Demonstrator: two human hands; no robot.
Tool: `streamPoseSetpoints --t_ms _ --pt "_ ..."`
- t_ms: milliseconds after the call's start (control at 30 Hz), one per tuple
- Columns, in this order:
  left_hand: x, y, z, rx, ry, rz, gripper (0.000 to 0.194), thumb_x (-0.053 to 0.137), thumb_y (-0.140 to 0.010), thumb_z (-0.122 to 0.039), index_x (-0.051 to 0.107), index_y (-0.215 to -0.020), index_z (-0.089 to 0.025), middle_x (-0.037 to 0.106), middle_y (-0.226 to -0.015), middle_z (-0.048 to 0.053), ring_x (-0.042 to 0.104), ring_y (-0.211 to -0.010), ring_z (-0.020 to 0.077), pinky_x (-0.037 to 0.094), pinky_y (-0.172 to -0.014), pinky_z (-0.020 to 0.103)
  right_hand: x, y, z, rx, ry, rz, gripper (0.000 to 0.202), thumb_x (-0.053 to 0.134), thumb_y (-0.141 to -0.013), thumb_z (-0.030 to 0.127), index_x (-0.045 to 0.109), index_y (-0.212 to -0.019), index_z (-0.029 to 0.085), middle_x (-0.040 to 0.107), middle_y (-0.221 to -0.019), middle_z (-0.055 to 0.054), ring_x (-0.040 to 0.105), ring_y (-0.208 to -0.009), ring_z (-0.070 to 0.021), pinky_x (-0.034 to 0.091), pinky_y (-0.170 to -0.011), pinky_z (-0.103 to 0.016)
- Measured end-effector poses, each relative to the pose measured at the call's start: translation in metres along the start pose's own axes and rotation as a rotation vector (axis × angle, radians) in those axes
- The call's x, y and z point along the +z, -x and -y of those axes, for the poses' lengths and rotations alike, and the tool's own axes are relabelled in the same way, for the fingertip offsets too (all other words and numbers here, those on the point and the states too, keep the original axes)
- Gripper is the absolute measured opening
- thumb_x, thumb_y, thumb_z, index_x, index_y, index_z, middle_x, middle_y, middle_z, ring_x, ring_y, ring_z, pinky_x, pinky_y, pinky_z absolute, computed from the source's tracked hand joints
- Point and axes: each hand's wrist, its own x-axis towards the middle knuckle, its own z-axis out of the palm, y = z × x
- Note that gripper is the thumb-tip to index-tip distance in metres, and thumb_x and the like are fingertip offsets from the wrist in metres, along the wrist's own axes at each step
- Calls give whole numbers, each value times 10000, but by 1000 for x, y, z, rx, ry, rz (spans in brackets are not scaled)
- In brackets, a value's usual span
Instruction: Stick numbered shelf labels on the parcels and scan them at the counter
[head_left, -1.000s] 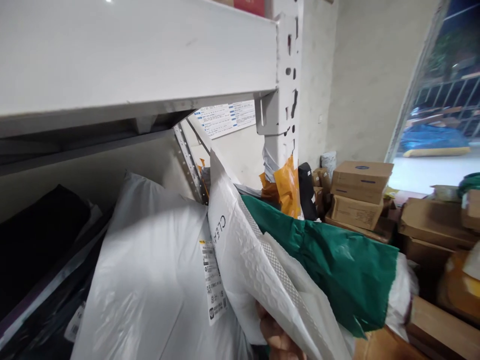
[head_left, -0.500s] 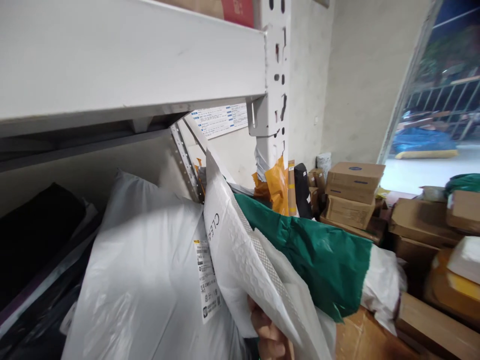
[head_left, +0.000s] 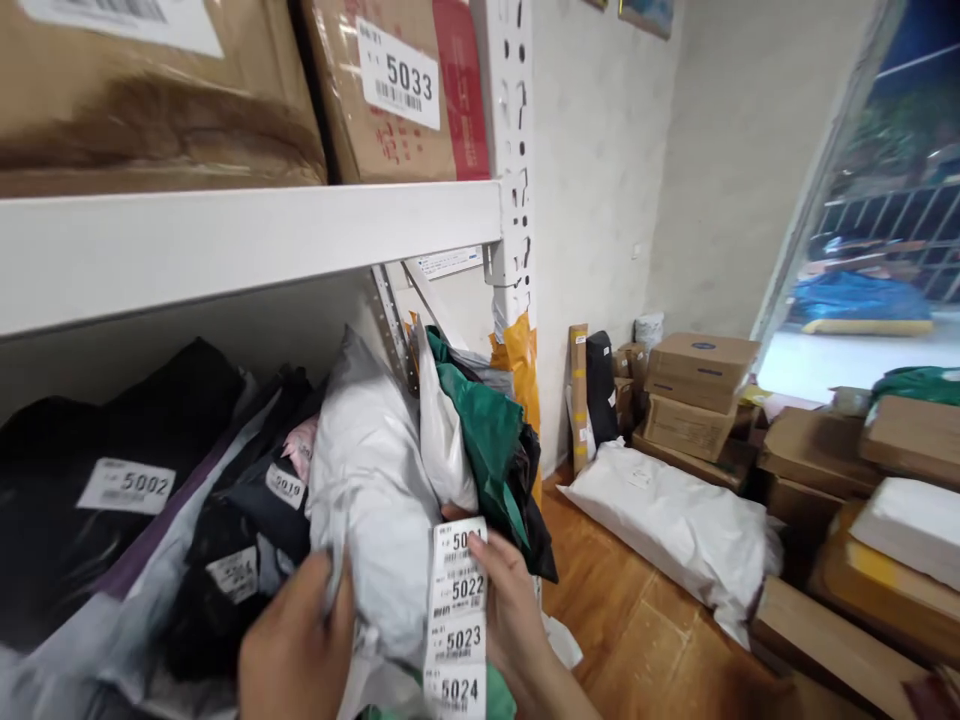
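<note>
My left hand (head_left: 296,640), slightly blurred, is closed on the edge of a pale grey plastic mailing bag (head_left: 375,450) that leans upright on the lower shelf. My right hand (head_left: 514,595) pinches a strip of white number labels (head_left: 456,640) near its top, thumb over the uppermost label. The strip hangs in front of the bag and reads 5022, 5023 and 5024 lower down. Just behind the right hand stand a white mailer (head_left: 444,440) and a green plastic package (head_left: 487,430). Dark labelled packages, one marked 5002 (head_left: 127,485), lie to the left.
A white shelf beam (head_left: 247,245) crosses above my hands, meeting a perforated post (head_left: 514,150). A box labelled 5033 (head_left: 390,90) sits on the upper shelf. To the right, a large white parcel (head_left: 667,520) lies on the floor beside stacked cardboard boxes (head_left: 697,400).
My view has shifted back, showing more of both shelves. The white mailer, previously held up close, now stands among the shelf packages. Both hands and the label strip have come into view.
</note>
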Motion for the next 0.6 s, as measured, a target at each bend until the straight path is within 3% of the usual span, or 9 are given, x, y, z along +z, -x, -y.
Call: streamPoseSetpoints --t_ms 100,233,367,467,533,600 --pt "2 -27 -15 -24 -165 7 320 429 -818 -448 396 -591 -224 369 -419 -44 382 -410 129 264 -472 241 7 8 11 -36 45 -28 322 817 -577 368 732 -803 155 670 -597 -24 588 -566 -167 449 -572 -279" --pt "-21 -33 -18 -165 -48 58 413 446 -787 -554 368 -556 -220 295 -390 -67 337 -415 112 297 -470 206 11 18 20 -66 94 20 332 804 -584 389 724 -796 147 648 -578 -10 554 -538 -139 415 -549 -246" --pt "-41 -27 -7 -273 201 114 396 521 -723 -574 487 -563 -213 423 -480 -52 409 -484 115 349 -477 203 14 25 19 -97 123 15 279 801 -599 393 664 -642 154 606 -524 14 505 -513 -102 370 -525 -212" --pt "-46 -25 3 -222 327 92 340 578 -675 -524 538 -573 -202 609 -722 -2 543 -667 153 433 -587 212 18 28 16 -95 150 46 292 799 -606 404 659 -650 152 607 -533 14 505 -526 -103 361 -524 -212" --pt "-47 -23 9 -161 318 103 338 587 -673 -514 513 -564 -202 615 -772 5 554 -702 158 442 -618 216 23 30 11 -78 151 73 309 797 -605 421 672 -689 151 612 -544 13 500 -506 -105 361 -520 -222" --pt "-49 -20 13 -138 286 161 316 571 -697 -519 514 -628 -216 553 -650 -28 522 -607 145 430 -570 219 31 34 5 -70 151 114 316 791 -611 429 677 -720 155 611 -546 16 491 -483 -109 360 -514 -232"
